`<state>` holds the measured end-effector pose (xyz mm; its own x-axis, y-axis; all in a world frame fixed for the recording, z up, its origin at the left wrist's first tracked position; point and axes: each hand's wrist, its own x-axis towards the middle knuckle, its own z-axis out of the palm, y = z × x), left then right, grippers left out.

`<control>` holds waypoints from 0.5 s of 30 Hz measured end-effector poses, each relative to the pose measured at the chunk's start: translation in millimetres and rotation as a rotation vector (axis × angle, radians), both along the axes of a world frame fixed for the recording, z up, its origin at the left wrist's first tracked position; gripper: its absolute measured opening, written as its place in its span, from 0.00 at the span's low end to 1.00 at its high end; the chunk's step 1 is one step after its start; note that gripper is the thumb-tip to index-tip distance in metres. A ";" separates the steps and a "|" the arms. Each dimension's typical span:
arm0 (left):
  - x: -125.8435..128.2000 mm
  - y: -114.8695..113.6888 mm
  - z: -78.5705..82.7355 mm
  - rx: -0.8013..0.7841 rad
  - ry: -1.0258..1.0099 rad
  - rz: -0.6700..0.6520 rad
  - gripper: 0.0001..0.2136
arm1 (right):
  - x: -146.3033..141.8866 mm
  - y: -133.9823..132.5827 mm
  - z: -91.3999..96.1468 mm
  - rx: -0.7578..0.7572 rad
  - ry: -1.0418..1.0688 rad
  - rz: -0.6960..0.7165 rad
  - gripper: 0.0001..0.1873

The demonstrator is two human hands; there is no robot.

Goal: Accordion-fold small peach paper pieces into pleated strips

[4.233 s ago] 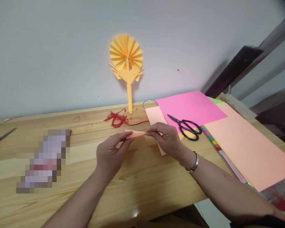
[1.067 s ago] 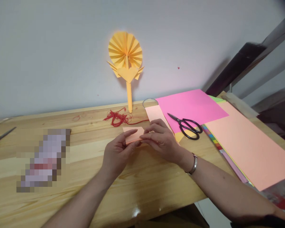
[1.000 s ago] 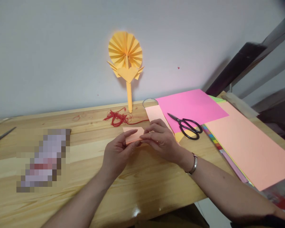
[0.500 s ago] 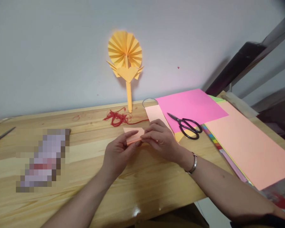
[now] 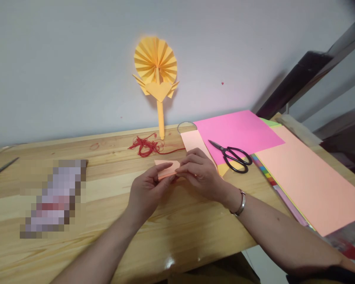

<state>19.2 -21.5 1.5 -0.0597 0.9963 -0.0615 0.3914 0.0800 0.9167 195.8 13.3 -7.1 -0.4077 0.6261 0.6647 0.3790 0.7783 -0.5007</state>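
A small piece of peach paper [image 5: 166, 169] with a folded lower edge is pinched between my two hands, just above the wooden table. My left hand [image 5: 147, 191] grips its left side, thumb below and index finger across the top. On the right side, my right hand [image 5: 199, 171] presses thumb and fingers together on the fold; its fingertips hide part of the paper. Beyond my right hand lies a strip of peach paper [image 5: 193, 141], partly covered by it. A tangle of red string [image 5: 147, 146] rests behind the paper, one strand running toward the right hand.
A yellow paper fan flower [image 5: 158, 88] leans on the wall. Black-handled scissors [image 5: 233, 156] lie on a pink sheet [image 5: 239, 132]. Peach sheets [image 5: 310, 177] are stacked at right. A blurred-out flat object [image 5: 54, 197] and a dark pointed tool [image 5: 1, 173] lie left.
Almost nothing differs. Both hands keep their hold on the small peach paper in the same place; the view has shifted very slightly.
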 end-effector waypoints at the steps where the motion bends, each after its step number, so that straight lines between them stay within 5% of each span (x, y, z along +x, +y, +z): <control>1: -0.3 0.1 0.0 0.002 0.008 0.000 0.20 | 0.3 0.0 0.0 0.000 -0.006 0.001 0.07; 15: 0.0 0.1 -0.6 0.025 0.089 0.028 0.19 | 0.5 -0.3 0.2 0.015 -0.024 -0.004 0.08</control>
<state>19.2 -21.3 0.9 -0.0917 0.9953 -0.0300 0.4695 0.0698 0.8802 196.3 13.1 -6.9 -0.4213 0.6176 0.6642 0.3935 0.7843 -0.4797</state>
